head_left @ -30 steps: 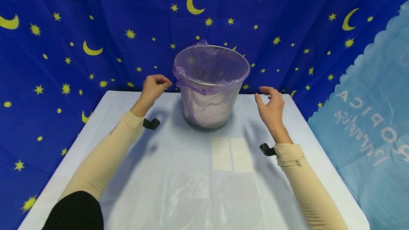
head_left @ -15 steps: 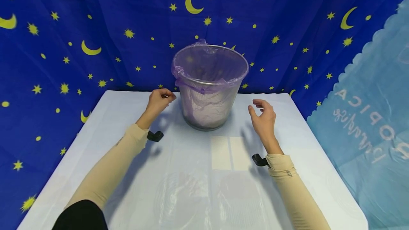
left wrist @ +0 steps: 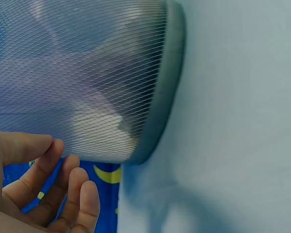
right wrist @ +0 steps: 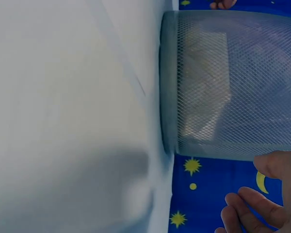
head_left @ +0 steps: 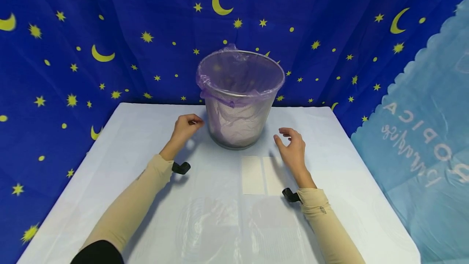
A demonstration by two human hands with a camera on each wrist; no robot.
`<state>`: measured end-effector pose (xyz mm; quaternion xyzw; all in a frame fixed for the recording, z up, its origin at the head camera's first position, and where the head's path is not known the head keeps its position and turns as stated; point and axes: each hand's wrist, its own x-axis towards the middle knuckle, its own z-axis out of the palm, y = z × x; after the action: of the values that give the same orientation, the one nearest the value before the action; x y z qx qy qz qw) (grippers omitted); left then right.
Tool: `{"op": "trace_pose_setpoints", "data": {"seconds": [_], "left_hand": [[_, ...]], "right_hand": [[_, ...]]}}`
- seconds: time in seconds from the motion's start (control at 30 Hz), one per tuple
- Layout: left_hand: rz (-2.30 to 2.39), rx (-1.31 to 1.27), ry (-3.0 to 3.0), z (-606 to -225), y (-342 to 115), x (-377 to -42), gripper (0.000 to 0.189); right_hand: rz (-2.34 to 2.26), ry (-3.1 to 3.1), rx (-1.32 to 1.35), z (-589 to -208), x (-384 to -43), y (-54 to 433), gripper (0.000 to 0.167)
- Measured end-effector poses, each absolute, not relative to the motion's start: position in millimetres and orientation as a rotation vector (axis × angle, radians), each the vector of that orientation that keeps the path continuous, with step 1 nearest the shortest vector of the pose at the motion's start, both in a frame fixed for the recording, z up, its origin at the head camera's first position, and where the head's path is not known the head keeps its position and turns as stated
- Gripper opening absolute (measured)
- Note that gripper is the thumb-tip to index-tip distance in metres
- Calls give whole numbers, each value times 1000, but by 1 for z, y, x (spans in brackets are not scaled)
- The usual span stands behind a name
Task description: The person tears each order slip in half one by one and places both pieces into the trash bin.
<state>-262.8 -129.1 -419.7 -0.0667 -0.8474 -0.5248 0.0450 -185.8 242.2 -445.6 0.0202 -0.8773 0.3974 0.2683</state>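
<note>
A wire mesh wastebasket (head_left: 238, 123) stands upright near the table's back edge, lined with a thin purple bin bag (head_left: 216, 82) folded over its rim. Through the mesh (right wrist: 203, 87) something pale shows low inside; its kind is unclear. My left hand (head_left: 186, 129) hovers to the left of the basket, apart from it. In the left wrist view the left thumb (left wrist: 26, 147) meets the index fingertip, with no object visible between them. To the basket's right and nearer to me, my right hand (head_left: 293, 150) is held in the air, fingers loosely bent, holding nothing.
Two cream rectangles (head_left: 252, 175) lie side by side on the white table (head_left: 146, 117) in front of the basket. Glossy clear plastic covers the table's front. A blue curtain (head_left: 165, 19) hangs close behind, and a light blue cloth (head_left: 432, 105) at right.
Both hands have come down and nearer to me from beside the basket's upper part. The right hand has also shifted left, the left hand slightly right. The basket stays put.
</note>
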Motion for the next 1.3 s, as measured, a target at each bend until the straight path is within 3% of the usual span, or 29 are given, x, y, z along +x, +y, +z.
{"op": "trace_pose_setpoints", "data": {"seconds": [0.87, 1.3], "left_hand": [[-1970, -159, -2355, -472, -111, -237, 20], [-1818, -264, -2341, -489, -105, -219, 13]], "right_hand": [[1268, -2373, 132, -478, -174, 242, 39], [1098, -2554, 454, -483, -164, 228, 50]]}}
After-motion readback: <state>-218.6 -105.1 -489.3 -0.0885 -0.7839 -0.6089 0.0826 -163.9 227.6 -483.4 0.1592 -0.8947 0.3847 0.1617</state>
